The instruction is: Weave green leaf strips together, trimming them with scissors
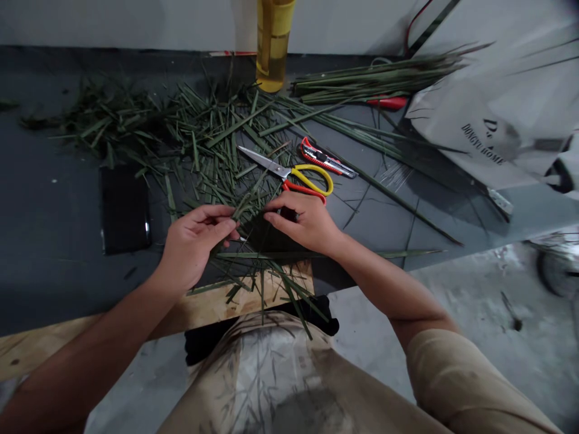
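Observation:
My left hand (194, 238) pinches a small bundle of green leaf strips (248, 205) that looks partly woven, its ends sticking up and to the right. Just right of the bundle, my right hand (307, 223) has thumb and index finger closed in a pinch; what lies between them is too small to make out. Beyond my right hand are scissors (266, 161) with one yellow and one red handle, blades partly spread. A red utility knife (328, 158) lies behind the scissors. Loose cut leaf strips (217, 150) surround the bundle.
A black phone (125, 210) lies at left. At the back stand a bottle of yellow liquid (274, 48) and a sheaf of long leaves (371, 78) beside a red handle (389, 102). A white printed bag (502, 120) is at right. The table's wooden edge (289, 280) is nearest me.

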`<action>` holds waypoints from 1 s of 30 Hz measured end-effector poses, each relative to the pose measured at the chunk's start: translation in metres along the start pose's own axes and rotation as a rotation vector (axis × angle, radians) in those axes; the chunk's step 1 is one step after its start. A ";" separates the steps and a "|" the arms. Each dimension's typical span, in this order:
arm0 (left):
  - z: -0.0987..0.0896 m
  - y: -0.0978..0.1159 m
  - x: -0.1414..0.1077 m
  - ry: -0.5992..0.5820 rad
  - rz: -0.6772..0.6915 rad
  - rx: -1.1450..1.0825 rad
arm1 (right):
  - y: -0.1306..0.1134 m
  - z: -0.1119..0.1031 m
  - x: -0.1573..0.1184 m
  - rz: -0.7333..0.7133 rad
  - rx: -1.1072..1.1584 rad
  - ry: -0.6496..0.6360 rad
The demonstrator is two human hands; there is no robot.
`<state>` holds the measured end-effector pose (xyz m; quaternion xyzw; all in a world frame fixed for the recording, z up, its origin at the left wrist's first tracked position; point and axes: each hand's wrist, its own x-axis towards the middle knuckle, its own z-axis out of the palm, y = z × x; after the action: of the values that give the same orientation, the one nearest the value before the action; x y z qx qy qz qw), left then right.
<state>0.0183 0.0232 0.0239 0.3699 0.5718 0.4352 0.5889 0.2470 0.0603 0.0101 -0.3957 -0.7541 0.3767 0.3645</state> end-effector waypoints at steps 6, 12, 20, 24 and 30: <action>0.002 -0.001 -0.002 -0.070 -0.010 0.056 | -0.004 0.019 -0.005 0.379 0.656 -0.185; 0.001 -0.006 0.000 -0.086 -0.045 0.106 | -0.005 0.031 -0.009 0.435 0.854 -0.153; -0.002 -0.009 0.000 -0.140 -0.034 0.068 | -0.007 0.034 -0.014 0.344 0.554 -0.093; 0.000 -0.002 -0.002 -0.168 -0.111 -0.024 | -0.007 0.030 -0.011 0.311 0.494 -0.016; 0.001 0.003 -0.002 -0.207 -0.205 -0.154 | -0.009 0.026 -0.010 0.356 0.460 -0.379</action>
<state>0.0195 0.0224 0.0270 0.3065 0.5079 0.3749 0.7124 0.2261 0.0405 0.0031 -0.3518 -0.6228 0.6612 0.2262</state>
